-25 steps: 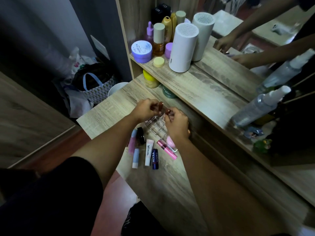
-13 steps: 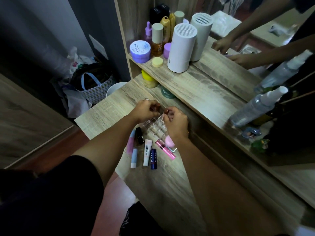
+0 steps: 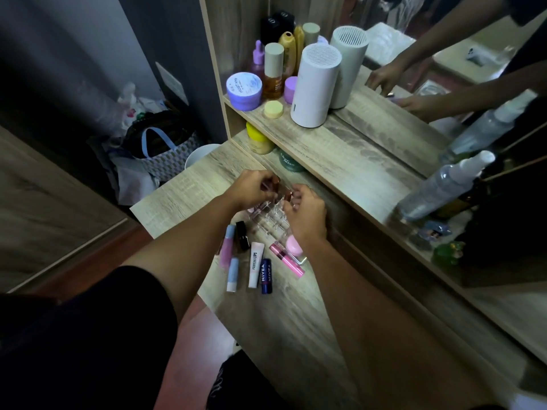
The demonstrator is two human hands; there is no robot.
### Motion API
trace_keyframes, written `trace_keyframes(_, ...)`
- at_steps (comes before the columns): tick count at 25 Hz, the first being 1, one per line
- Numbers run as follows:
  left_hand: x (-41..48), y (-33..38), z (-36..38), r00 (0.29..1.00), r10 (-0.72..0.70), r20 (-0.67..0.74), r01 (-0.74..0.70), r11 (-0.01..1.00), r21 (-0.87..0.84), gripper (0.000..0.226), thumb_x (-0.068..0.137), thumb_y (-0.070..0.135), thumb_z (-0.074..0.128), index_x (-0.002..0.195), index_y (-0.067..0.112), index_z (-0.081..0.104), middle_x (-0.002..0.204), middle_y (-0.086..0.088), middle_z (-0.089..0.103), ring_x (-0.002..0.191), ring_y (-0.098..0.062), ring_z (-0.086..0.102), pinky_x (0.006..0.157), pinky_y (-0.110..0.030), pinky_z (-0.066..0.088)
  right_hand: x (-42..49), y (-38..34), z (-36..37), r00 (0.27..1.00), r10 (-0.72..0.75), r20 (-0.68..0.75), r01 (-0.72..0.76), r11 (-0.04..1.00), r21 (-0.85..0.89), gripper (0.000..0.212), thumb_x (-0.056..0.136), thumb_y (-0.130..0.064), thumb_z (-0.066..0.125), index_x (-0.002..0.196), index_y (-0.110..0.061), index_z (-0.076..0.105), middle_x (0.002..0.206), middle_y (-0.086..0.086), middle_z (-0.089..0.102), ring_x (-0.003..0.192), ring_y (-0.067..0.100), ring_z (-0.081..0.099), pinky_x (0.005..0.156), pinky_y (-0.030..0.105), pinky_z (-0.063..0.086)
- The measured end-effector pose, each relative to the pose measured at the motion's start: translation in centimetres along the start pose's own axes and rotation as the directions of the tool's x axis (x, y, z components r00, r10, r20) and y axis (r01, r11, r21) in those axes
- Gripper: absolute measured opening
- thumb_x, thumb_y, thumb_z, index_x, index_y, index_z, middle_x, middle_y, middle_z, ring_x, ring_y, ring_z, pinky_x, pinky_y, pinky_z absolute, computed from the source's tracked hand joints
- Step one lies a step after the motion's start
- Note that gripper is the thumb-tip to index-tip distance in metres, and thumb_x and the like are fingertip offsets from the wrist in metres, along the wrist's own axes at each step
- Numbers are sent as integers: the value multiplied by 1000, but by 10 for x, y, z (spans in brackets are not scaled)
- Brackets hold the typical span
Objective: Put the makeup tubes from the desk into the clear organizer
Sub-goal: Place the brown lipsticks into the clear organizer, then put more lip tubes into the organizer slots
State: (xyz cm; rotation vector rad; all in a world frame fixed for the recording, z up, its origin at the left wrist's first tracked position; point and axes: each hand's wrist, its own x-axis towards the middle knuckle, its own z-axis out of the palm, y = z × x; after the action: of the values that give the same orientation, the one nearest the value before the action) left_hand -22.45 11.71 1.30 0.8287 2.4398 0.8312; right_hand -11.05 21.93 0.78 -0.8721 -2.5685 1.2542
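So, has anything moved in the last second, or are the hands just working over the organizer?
Barely anything. Both hands stay over the clear organizer, left hand and right hand each pinching a small reddish tube. The tubes lying on the desk, including the NIVEA stick, have not moved.

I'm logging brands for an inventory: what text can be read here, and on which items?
"NIVEA": dark blue lip balm stick on the desk.
"LIPS", after a blurred word: white squeeze tube.
"MOIST", rest blurred: lid of the purple jar on the shelf.
Green jar under the shelf: lettering too blurred.
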Motion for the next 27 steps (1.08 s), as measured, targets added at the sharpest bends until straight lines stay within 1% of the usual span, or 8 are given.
trace_keyframes(5,-13,-4,-12,1000,-24,-20,24,1000,-15,38,77,9,71,113,8,62,108,-14,69,95,-20,64,86,-28,51,-16,-6,-6,997,15,-73,-14,1000,10,50,82,-11,69,128,-8,49,125,10,58,112,20,60,95,34,53)
trace_keyframes(8,-32,-15,-30,997,-56,-58,58,998,27,35,79,7,68,113,7,62,108,-15,69,93,-18,64,80,-22,45,-46,-7,2,981,-69,-180,57,996,-71,35,83,-15,66,115,-10,54,115,8,60,105,19,60,91,33,52)
trace_keyframes(9,-41,-20,-36,995,-68,-78,72,996,49,32,79,8,68,111,8,64,106,-15,70,91,-18,64,79,-21,44,-58,-6,8,979,-112,-171,96,990,-100,29,84,-16,64,111,-10,55,111,8,62,102,20,60,89,32,50)
trace_keyframes(12,-74,-41,-48,986,-119,-115,132,985,113,22,81,12,67,102,8,69,101,-14,73,89,-22,67,77,-20,41,-77,-3,28,986,-152,63,158,982,-106,18,89,-12,57,105,-6,60,105,15,66,97,28,61,86,37,50)
trace_keyframes(15,-106,-63,-46,977,-192,-89,201,974,106,17,82,14,67,98,8,71,100,-13,74,91,-24,67,75,-19,40,-76,-3,46,943,-147,297,221,947,-231,19,90,-12,53,103,-6,65,106,18,69,100,32,62,87,39,47)
trace_keyframes(17,-122,-76,-38,968,-246,-47,250,963,101,16,83,15,67,96,9,71,99,-13,74,93,-25,68,73,-17,38,-73,-9,57,933,-125,338,209,952,-225,19,90,-13,53,103,-7,66,106,18,70,100,32,64,87,37,47)
trace_keyframes(21,-130,-89,-12,936,-351,-8,351,934,66,19,82,23,66,93,9,70,98,-14,73,97,-25,65,76,-22,39,-58,-21,75,924,-71,375,177,950,-256,20,89,-18,59,105,-7,65,106,17,72,100,31,65,86,34,48)
trace_keyframes(27,-126,-96,10,897,-439,-41,435,896,-87,20,75,29,71,87,14,65,80,-2,65,81,-15,58,72,-21,38,-47,-24,93,922,-6,386,125,951,-284,18,86,-20,64,99,-8,66,102,18,71,98,32,65,87,36,51)
